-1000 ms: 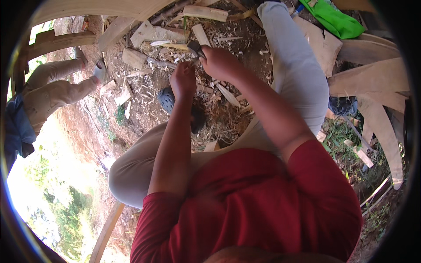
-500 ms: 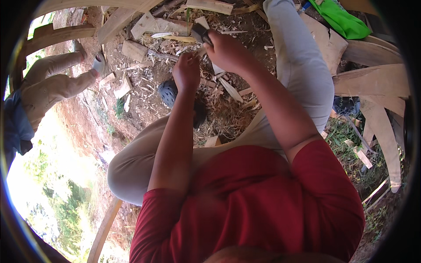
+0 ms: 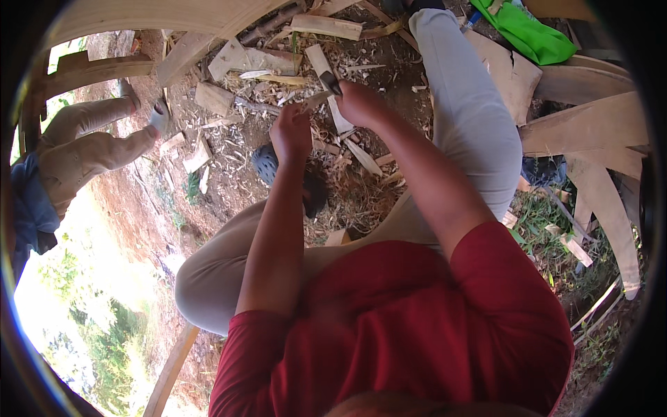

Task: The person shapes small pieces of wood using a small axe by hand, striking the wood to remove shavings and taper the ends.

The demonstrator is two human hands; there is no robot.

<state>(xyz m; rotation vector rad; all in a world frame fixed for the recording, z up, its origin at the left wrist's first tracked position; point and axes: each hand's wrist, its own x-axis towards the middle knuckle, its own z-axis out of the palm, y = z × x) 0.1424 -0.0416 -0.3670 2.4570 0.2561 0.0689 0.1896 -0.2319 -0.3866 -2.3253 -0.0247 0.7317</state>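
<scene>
The scene is outdoors on bare reddish earth [image 3: 139,208], strewn with wood chips and offcuts [image 3: 208,97], with curved wooden planks [image 3: 590,125] ringing the view and grass at the lower left. At the far left another person's legs [image 3: 83,139] in tan trousers stretch across the ground. Nearer the middle, the person's own knees rise on either side of a dark sandal [image 3: 264,163] on the dirt.

The left hand [image 3: 292,132] is clenched around the near end of a thin pale wood strip [image 3: 313,101], which runs up and to the right from its grip. Just beside it, the right hand [image 3: 358,104] is closed on a dark-headed tool [image 3: 330,83], probably a small hatchet or knife (the fist covers the handle). The tool's head sits at the strip's upper end, touching or nearly touching it; the contact itself is too small to tell.

At the upper right lies a bright green cloth [image 3: 535,38], cut off by the rim. The red shirt hides the lap below.
</scene>
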